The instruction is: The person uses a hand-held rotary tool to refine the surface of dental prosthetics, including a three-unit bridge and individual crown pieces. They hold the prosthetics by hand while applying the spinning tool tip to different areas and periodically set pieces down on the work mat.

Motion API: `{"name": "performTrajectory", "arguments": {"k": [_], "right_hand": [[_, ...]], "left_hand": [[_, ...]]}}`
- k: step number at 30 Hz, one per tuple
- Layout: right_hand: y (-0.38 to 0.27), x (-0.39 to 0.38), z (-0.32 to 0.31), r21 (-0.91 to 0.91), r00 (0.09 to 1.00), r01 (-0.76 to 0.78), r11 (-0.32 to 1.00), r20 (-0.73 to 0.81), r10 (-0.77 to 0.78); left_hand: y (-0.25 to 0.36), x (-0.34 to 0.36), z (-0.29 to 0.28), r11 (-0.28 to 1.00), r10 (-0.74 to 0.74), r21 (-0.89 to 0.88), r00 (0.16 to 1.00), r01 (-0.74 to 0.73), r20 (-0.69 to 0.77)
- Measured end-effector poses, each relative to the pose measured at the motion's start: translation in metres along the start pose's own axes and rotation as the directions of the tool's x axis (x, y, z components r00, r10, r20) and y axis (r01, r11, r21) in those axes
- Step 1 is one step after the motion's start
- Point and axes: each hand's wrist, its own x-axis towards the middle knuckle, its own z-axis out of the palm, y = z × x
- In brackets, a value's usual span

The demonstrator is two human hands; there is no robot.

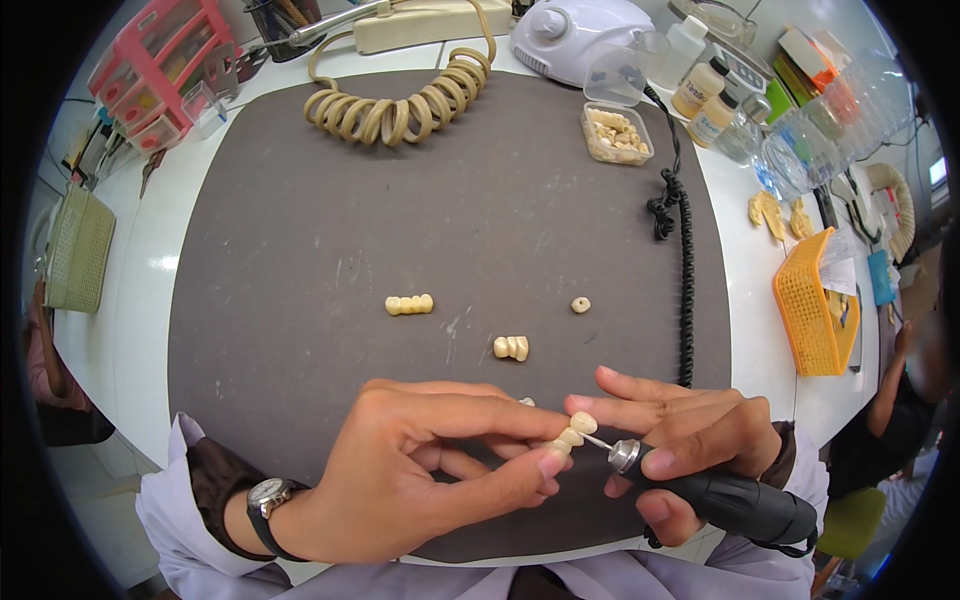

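Note:
Between the thumb and fingers of my left hand (430,460) is a small cream dental bridge (572,437), its tooth-shaped units pointing right. My right hand (715,430) is wrapped round a black rotary handpiece (745,503) with a silver collar. The thin bur (597,441) in its nose meets or nearly meets the bridge; contact cannot be made out. Right-hand fingers stretch past the tool toward the held piece. Beyond my hands, on the grey mat (300,230), lie a longer bridge (409,304), a shorter bridge (511,348) and a single crown (580,305). Another pale piece (527,402) is mostly hidden behind my left fingers.
A lidded plastic box (622,159) of tooth pieces stands at the mat's far right. The black coiled cord (687,290) runs down the right side; a beige coiled cord (400,125) lies at the back. Bottles (712,118) and an orange basket (790,310) are on the right.

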Motion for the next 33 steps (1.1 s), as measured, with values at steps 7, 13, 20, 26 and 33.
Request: {"name": "performTrajectory", "arguments": {"k": [7, 13, 20, 26, 33], "right_hand": [[0.0, 0.002, 0.0, -0.017, 0.999, 0.0, 1.0, 0.032, 0.0], [0.0, -0.002, 0.0, 0.02, 1.0, -0.007, 1.0, 0.017, 0.006], [-0.005, 0.003, -0.005, -0.026, 0.994, -0.024, 0.999, 0.101, 0.027], [-0.005, 0.004, -0.009, -0.173, 0.979, 0.037, 0.984, 0.204, -0.001], [-0.005, 0.002, -0.009, -0.152, 0.983, 0.036, 0.988, 0.182, -0.008]], "left_hand": [[0.001, 0.0, -0.001, 0.993, -0.067, -0.093, 0.996, 0.071, 0.052], [0.004, 0.001, -0.001, 0.98, -0.119, -0.152, 0.991, 0.127, 0.059], [0.006, 0.002, -0.002, 0.957, -0.158, -0.232, 0.983, 0.176, 0.095], [0.007, 0.004, -0.004, 0.922, -0.191, -0.31, 0.969, 0.233, 0.16], [0.006, 0.003, -0.004, 0.914, -0.193, -0.327, 0.966, 0.241, 0.173]]}}
